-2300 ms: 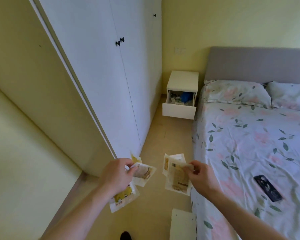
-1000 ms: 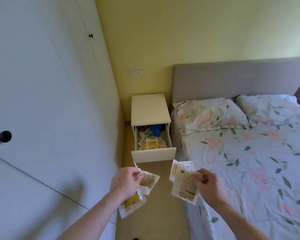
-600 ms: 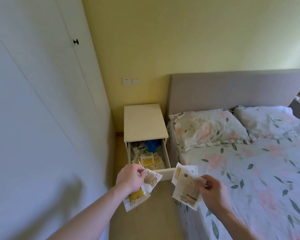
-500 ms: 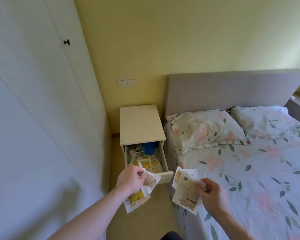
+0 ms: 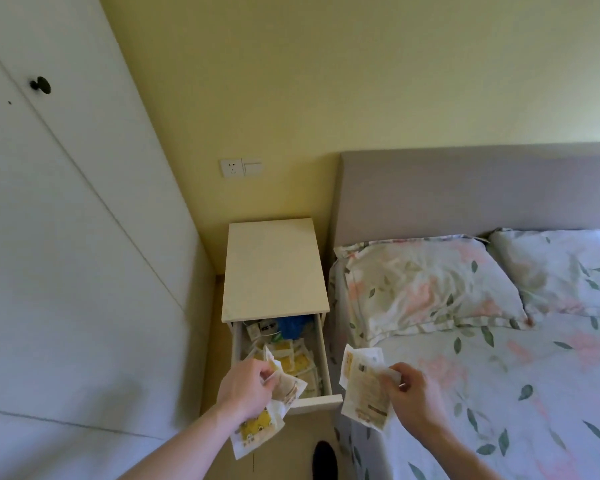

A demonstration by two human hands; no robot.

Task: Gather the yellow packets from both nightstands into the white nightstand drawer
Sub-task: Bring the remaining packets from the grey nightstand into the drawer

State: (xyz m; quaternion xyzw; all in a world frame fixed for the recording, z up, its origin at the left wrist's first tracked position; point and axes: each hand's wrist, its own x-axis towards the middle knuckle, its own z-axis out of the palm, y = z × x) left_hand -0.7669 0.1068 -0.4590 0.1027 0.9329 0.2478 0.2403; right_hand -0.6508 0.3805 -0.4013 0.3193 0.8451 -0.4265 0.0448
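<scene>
My left hand (image 5: 245, 389) grips a bunch of yellow packets (image 5: 257, 427) over the front left part of the open drawer (image 5: 321, 400) of the white nightstand (image 5: 274, 268). My right hand (image 5: 411, 393) pinches another few yellow packets (image 5: 362, 386) just right of the drawer, over the bed's edge. Several yellow packets (image 5: 297, 360) lie inside the drawer, together with a blue thing (image 5: 293, 325) and small items at its back.
A white wardrobe (image 5: 66, 271) fills the left side, leaving a narrow floor strip beside the nightstand. The bed (image 5: 499, 393) with floral sheets and two pillows is on the right. My dark shoe (image 5: 324, 459) shows below the drawer.
I have walked up the aisle from the foot of the bed to the nightstand. Both hands, still holding their packets, are now at the open drawer.
</scene>
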